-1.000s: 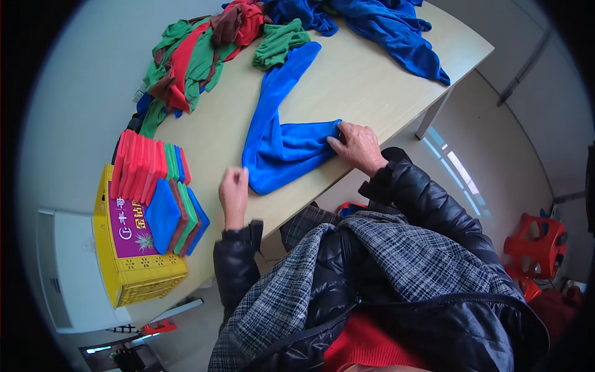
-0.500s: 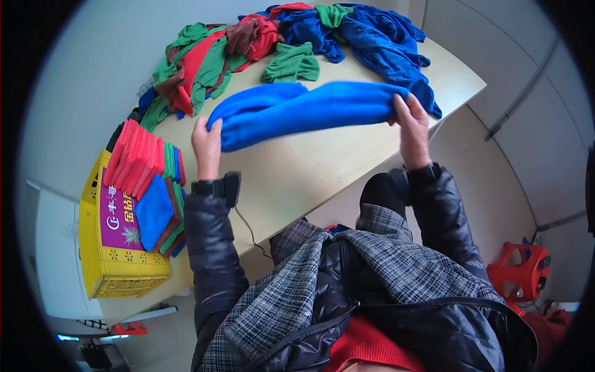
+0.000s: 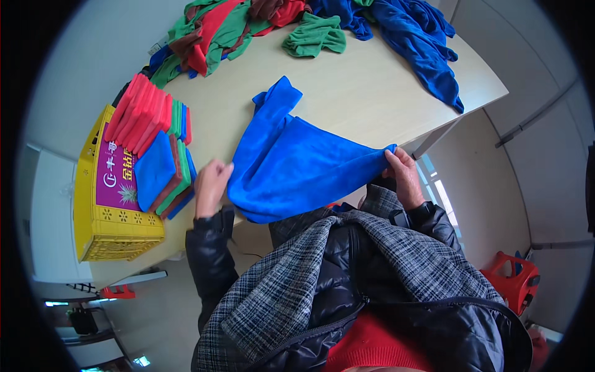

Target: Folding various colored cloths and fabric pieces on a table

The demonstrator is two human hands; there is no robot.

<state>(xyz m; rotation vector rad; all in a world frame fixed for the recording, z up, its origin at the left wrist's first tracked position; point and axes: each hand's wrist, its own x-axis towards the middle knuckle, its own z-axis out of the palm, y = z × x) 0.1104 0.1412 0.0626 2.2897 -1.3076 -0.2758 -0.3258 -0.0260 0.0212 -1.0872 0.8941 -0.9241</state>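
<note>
A blue towel point(image 3: 310, 164) is spread loosely between my hands over the near edge of the table, its far end bunched on the tabletop. My right hand point(image 3: 404, 177) pinches its right corner. My left hand point(image 3: 212, 186) is closed at the towel's left edge, thumb and fingers together on the cloth; part of the grip is hidden. To the left of my left hand stand folded towels: a red stack point(image 3: 139, 118) and a leaning blue one point(image 3: 155, 170) with brown and green ones behind it.
A yellow crate point(image 3: 127, 229) with a purple panel stands at the table's left side, the folded towels against it. Heaped green, red and brown cloths point(image 3: 211, 37) and blue cloths point(image 3: 418, 43) lie at the back, a crumpled green cloth point(image 3: 315, 36) before them. A red stool point(image 3: 514, 282) stands right.
The blue towel came down and nearer to me, opening from a long folded strip into a wider sheet. Both hands moved toward me, the right one most. The view shifted.
</note>
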